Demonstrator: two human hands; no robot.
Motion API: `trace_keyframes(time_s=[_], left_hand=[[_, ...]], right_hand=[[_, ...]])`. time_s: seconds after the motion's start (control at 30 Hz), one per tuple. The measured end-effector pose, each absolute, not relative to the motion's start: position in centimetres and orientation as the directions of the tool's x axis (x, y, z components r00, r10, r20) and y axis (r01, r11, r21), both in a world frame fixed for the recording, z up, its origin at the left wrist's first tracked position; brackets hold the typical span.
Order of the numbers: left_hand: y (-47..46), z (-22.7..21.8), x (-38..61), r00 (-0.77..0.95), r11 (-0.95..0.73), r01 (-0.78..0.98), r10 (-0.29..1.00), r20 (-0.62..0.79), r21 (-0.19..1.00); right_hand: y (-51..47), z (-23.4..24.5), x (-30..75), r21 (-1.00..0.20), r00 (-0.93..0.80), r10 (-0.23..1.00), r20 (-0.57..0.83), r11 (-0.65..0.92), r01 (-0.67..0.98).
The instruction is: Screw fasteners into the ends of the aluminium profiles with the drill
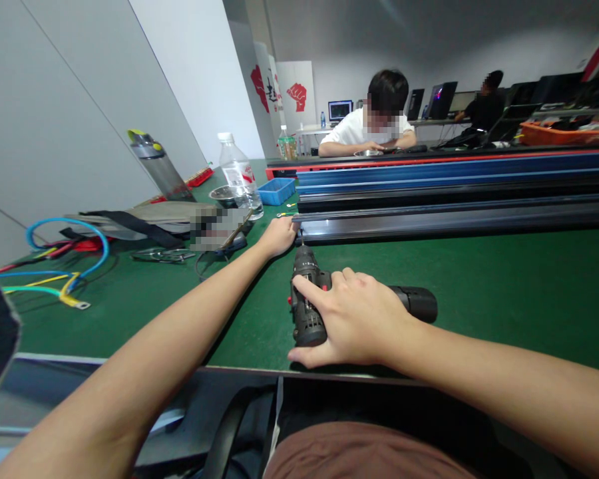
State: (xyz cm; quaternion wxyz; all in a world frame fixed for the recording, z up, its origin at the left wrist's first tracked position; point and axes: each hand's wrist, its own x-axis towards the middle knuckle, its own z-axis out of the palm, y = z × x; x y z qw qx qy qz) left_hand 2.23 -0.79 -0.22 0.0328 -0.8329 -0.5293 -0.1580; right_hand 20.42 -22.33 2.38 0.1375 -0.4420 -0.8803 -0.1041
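Observation:
A black cordless drill (309, 319) lies on its side just above the green table, its bit pointing away from me. My right hand (362, 316) is wrapped round it, with the battery end sticking out to the right. The bit's tip meets the near left end of a long dark metal profile (404, 223). At that same end my left hand (281, 236) grips the profile, its fingers partly hidden behind the edge. Behind this profile lie further long rails, one of them blue (429, 174).
Left of my hands are a clear water bottle (239, 176), a blue tray (277, 191), a metal bowl (223, 195), a grey bag (144, 219), a grey drinking bottle (160, 166) and coiled cables (104, 249). Across the table a person (369, 130) in white leans over handwork.

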Motion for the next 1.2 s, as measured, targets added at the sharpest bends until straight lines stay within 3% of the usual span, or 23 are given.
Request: trace_keyframes(time_s=[1.2], left_hand=[[-0.99, -0.06, 2.28, 0.391, -0.439, 0.890, 0.874, 0.289, 0.125]], right_hand=[[-22.34, 2.43, 20.34, 0.054, -0.571, 0.763, 0.302, 0.585, 0.809]])
